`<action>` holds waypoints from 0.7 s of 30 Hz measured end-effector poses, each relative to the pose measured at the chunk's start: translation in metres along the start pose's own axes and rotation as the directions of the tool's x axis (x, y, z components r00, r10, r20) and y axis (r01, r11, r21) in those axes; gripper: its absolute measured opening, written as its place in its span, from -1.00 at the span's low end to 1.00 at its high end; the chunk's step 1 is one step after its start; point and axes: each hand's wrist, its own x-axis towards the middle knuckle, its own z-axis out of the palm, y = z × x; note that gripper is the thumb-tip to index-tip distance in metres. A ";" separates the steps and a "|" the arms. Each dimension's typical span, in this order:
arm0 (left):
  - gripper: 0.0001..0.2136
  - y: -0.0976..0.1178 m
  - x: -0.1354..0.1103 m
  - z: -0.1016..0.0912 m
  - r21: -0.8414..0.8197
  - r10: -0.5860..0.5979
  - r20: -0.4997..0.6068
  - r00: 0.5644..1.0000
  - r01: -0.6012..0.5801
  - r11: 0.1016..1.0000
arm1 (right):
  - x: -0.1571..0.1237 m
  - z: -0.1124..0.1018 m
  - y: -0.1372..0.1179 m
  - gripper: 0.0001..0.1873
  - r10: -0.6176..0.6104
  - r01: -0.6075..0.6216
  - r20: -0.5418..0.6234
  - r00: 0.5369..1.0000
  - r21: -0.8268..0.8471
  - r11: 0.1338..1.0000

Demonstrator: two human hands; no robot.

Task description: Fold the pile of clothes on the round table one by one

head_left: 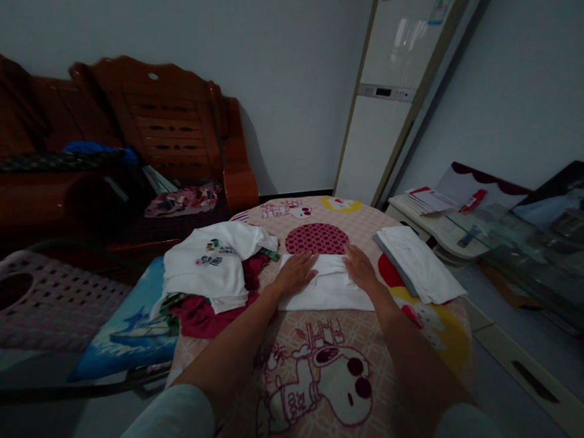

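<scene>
A white garment (pixel 330 290) lies partly folded on a round table covered by a pink cartoon cloth (pixel 311 374). My left hand (pixel 297 271) rests flat on the garment's left part, fingers stretched out. My right hand (pixel 359 266) lies flat on its upper right part, fingers spread. Neither hand grips anything. To the left a pile of unfolded clothes (pixel 216 270) sits on the table, white on top and dark red beneath. A folded white and grey stack (pixel 419 262) lies at the table's right edge.
A wooden sofa (pixel 142 135) with clothes on it stands at the left. A pink perforated stool (pixel 31 297) and a blue picture board (pixel 137 325) sit near the table's left. A tall white air conditioner (pixel 388 99) stands behind. A low cabinet (pixel 451 230) with papers is at right.
</scene>
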 end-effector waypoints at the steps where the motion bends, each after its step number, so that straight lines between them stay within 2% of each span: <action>1: -0.49 -0.001 0.000 0.000 0.007 -0.001 0.009 1.000 0.000 1.000 | -0.005 0.004 0.001 -0.49 -0.031 0.031 0.013 0.999 0.008 0.999; 5: -0.48 -0.003 0.000 0.001 0.012 -0.001 0.020 1.000 0.001 1.000 | -0.022 0.016 0.005 -0.44 -0.055 0.055 0.063 0.997 0.002 0.999; 8: -0.48 -0.002 0.000 0.001 0.015 -0.008 0.036 0.999 0.008 1.000 | -0.019 0.013 0.005 -0.44 -0.046 0.045 0.077 0.996 0.013 0.999; 12: -0.47 0.000 0.000 0.001 0.029 -0.028 0.041 0.999 0.027 0.999 | -0.006 0.002 -0.005 -0.43 -0.009 0.009 0.005 1.000 0.031 0.999; 15: -0.47 0.001 -0.001 0.000 0.041 -0.028 0.052 0.998 0.026 0.999 | -0.006 0.001 -0.016 -0.39 0.008 -0.007 -0.049 0.999 0.018 1.000; 21: -0.48 0.003 0.003 -0.005 0.041 -0.034 0.056 0.998 0.031 0.999 | -0.022 0.012 -0.025 -0.41 -0.009 0.011 0.058 0.998 -0.043 0.999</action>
